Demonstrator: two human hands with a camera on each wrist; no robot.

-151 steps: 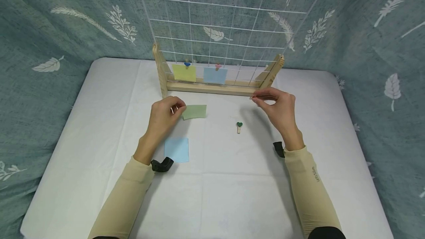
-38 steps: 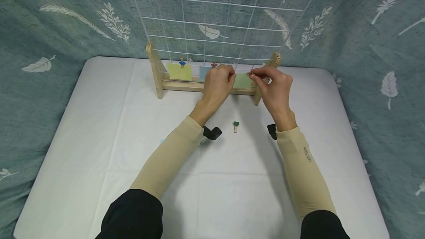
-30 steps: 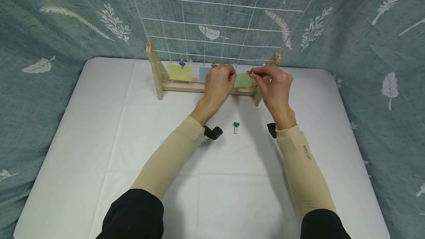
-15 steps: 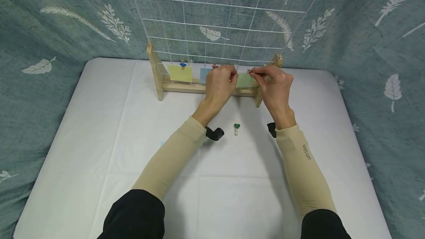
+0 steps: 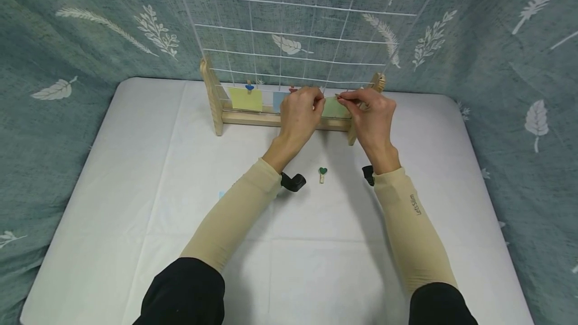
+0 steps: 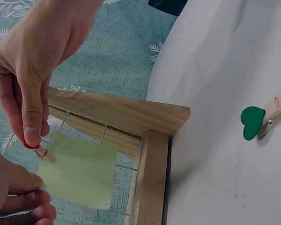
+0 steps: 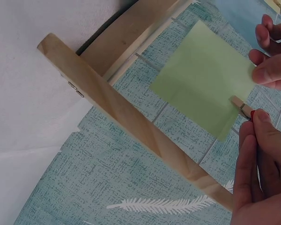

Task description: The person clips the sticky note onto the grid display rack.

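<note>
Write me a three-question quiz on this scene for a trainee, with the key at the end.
1. Multiple choice: what colour is the top of the clip pinched by the right hand? A) green B) red C) blue
2. True or false: the clip with the green heart lies on the white table, away from both hands.
3. Fill in: in the head view, the note between the yellow note and the green note is ____.

Key:
1. B. The wooden end of the red-topped clip is at the green note.
2. True.
3. Blue. The left hand hides part of the blue note there.
</note>
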